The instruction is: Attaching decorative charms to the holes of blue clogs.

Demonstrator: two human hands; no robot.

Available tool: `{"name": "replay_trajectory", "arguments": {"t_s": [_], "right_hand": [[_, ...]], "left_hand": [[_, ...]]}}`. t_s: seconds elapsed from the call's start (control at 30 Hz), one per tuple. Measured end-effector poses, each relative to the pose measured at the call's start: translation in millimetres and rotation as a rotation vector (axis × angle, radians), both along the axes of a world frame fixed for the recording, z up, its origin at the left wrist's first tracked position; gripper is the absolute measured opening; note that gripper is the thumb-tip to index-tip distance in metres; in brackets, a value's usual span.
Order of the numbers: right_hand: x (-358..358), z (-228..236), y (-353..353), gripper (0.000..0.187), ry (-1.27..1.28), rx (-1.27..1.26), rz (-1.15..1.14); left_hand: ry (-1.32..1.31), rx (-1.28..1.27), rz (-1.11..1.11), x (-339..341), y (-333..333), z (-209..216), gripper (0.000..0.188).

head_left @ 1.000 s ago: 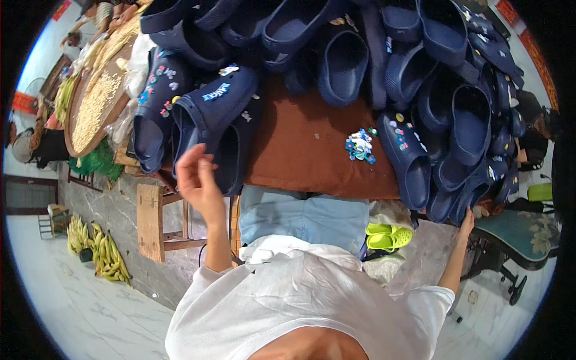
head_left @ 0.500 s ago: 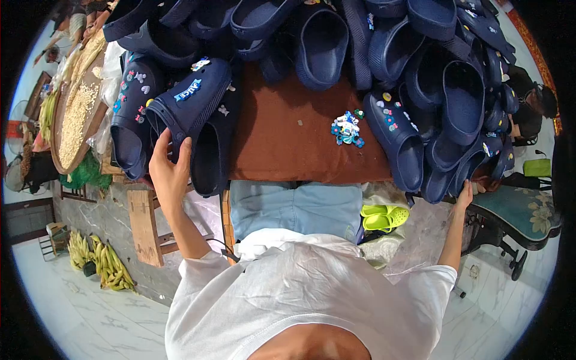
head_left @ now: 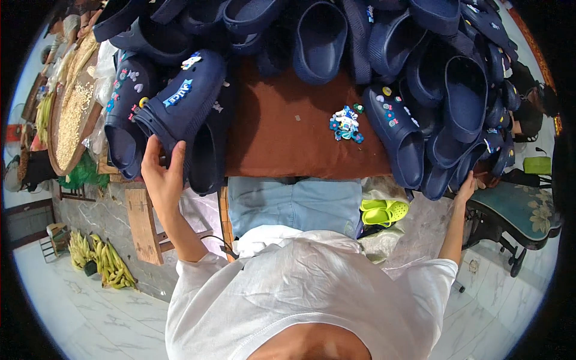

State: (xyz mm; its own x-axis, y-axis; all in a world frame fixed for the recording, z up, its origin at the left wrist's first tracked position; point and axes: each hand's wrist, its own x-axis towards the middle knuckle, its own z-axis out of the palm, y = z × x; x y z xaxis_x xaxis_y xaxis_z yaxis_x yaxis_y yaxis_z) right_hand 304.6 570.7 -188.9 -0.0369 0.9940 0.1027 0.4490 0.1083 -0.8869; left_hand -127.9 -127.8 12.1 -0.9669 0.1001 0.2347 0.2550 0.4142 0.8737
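I watch the left hand (head_left: 163, 180) hold the near end of a navy-blue foam clog with colourful charms (head_left: 187, 99), its thumb and fingers partly parted with the shoe between them. That clog lies tilted on the left, over another navy-blue foam clog (head_left: 205, 159). Far to the right, I see the right hand (head_left: 466, 187) at the lower end of a navy-blue clog in the right-hand pile (head_left: 471, 163); I cannot tell how far its fingers close. Between them, a small heap of blue-and-white charms (head_left: 346, 124) sits on brown cloth (head_left: 276, 135).
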Motion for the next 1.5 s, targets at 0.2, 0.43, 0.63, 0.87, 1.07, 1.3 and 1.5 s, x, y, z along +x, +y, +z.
{"name": "replay_trajectory", "arguments": {"t_s": [0.2, 0.43, 0.63, 0.87, 1.07, 1.3, 1.5], "right_hand": [[29, 12, -2, 0.05, -0.404, 0.426, -0.31], [-37, 89, -84, 0.032, -0.158, 0.865, -0.264], [-157, 145, -270, 0.014, -0.055, 0.748, 0.539], [-255, 93, -355, 0.051, -0.353, 0.695, 1.123], [-295, 60, -344, 0.059, -0.433, 0.751, 1.155], [-299, 71, -345, 0.043, -0.187, 0.531, 1.109], [-334, 95, -368, 0.039, -0.152, 0.576, 1.143]], "left_hand": [[-0.035, -0.098, -0.057, 52, 2, 23, 0.028], [-0.111, -0.086, -0.275, 90, 19, 28, 0.029], [-0.087, -0.122, -0.27, 118, 50, -46, 0.037], [-0.028, -0.226, -0.328, 139, 81, -69, 0.033], [-0.048, -0.254, -0.5, 139, 93, -95, 0.033], [-0.186, -0.191, -0.767, 120, 94, -109, 0.042], [-0.748, 0.351, -0.7, 101, 100, -125, 0.051]]}}
